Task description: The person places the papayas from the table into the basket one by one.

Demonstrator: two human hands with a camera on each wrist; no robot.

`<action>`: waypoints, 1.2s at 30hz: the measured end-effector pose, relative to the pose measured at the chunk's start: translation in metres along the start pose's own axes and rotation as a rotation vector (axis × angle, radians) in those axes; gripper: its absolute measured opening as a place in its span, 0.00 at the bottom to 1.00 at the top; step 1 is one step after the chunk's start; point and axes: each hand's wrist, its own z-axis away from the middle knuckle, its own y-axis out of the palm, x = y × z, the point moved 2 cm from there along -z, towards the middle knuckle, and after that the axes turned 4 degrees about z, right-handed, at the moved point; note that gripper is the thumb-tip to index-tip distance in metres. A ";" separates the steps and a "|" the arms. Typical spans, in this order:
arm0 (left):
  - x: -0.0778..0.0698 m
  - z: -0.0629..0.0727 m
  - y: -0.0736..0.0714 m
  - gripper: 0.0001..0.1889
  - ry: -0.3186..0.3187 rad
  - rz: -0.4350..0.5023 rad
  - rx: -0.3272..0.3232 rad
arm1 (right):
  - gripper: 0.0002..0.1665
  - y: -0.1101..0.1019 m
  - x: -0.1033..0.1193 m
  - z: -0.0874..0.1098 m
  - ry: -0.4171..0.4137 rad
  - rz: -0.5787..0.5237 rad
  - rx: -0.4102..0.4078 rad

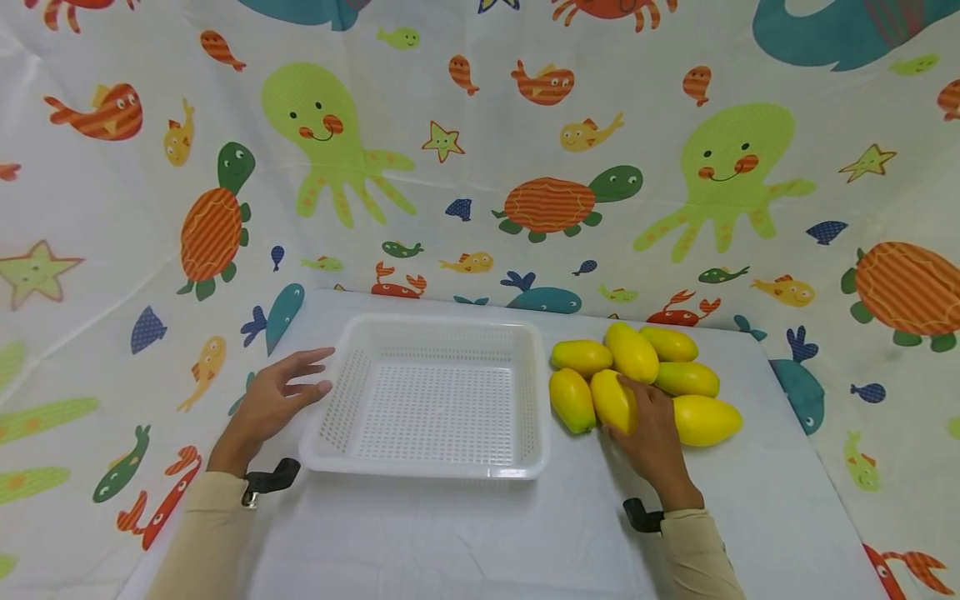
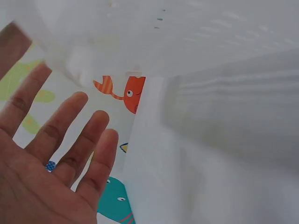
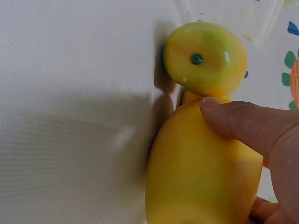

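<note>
My right hand [image 1: 651,433] grips a yellow mango [image 1: 613,402] at the front of a group on the table. In the right wrist view the thumb lies along the side of that mango [image 3: 201,172], and another mango [image 3: 205,58] with a green stem spot sits just beyond it. My left hand [image 1: 273,400] is beside the left rim of a white perforated plastic basket [image 1: 423,471], fingers spread and holding nothing. In the left wrist view the fingers of the left hand [image 2: 60,154] reach up close to the blurred, translucent basket wall [image 2: 187,46].
More yellow mangoes lie around the held one, including a mango [image 1: 632,352] behind it, a mango [image 1: 572,400] to its left and a mango [image 1: 707,421] to its right. A white cloth covers the table [image 1: 420,542]. Behind stands a sea-animal-patterned curtain [image 1: 465,117].
</note>
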 end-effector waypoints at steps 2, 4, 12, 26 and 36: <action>0.005 -0.001 0.003 0.38 -0.012 0.038 0.012 | 0.49 0.000 0.000 0.000 -0.004 -0.003 0.000; 0.008 -0.003 0.005 0.37 -0.010 0.080 0.019 | 0.49 0.000 0.000 0.000 -0.005 -0.006 -0.002; 0.017 -0.009 0.017 0.34 0.019 0.175 0.051 | 0.50 -0.001 -0.002 0.000 0.012 -0.003 0.020; 0.018 -0.009 0.027 0.32 0.010 0.233 0.053 | 0.50 -0.002 -0.003 0.000 0.026 -0.033 0.005; 0.015 -0.007 0.028 0.32 0.009 0.254 0.043 | 0.50 -0.012 0.003 0.001 0.037 -0.038 -0.003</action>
